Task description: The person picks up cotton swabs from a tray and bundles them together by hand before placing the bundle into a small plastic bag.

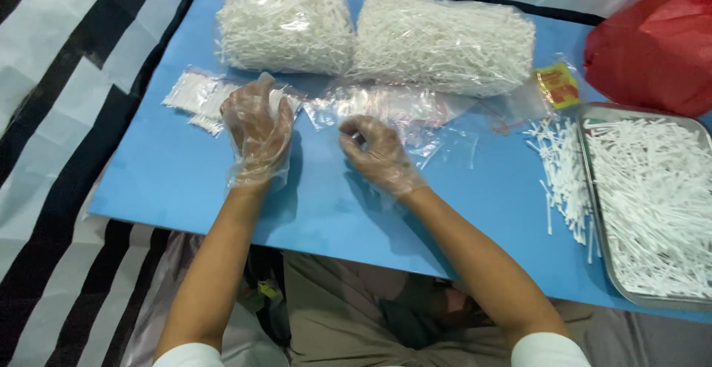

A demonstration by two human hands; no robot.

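Both hands wear thin clear plastic gloves over a blue board (185, 181). My left hand (258, 129) rests palm down on a small clear packet filled with white cotton swabs (202, 98), fingers apart. My right hand (374, 152) is curled, its fingertips at the edge of a pile of empty clear plastic bags (400, 107). Whether it pinches a bag is unclear.
Two big clear bags of white cotton swabs (285, 18) (445, 37) lie at the board's far side. A metal tray (593, 189) full of swabs sits at right, with loose swabs (564, 174) beside it. A red plastic bag (653, 48) lies far right. A striped cloth (52, 115) lies left.
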